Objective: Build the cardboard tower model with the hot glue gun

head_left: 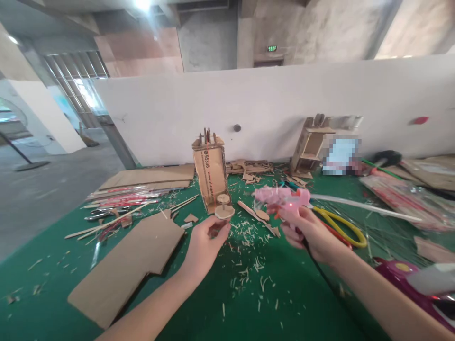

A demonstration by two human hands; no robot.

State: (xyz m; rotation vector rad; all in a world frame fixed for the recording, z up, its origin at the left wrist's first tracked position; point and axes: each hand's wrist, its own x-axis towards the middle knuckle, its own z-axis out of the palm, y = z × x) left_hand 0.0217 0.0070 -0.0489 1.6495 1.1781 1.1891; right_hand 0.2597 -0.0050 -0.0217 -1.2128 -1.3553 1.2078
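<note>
My left hand (pixel 206 239) pinches a small round cardboard piece (pixel 224 212) made of discs, a smaller one above a wider one. In my right hand (pixel 309 232) is a pink hot glue gun (pixel 289 201), its nozzle pointing left and a long clear glue stick (pixel 362 207) running out of its back. A red light glows on the gun's side. Just behind my left hand stands a tall cardboard box (pixel 211 173) with printed text and upright pieces on top. The gun's tip and the discs are apart.
A cut cardboard sheet (pixel 131 265) lies at front left. Yellow-handled scissors (pixel 343 227) are beside my right wrist. Another cardboard structure (pixel 309 147) stands at the back right. Scraps and shavings (pixel 249 237) litter the green table. A white partition (pixel 213 109) rises behind.
</note>
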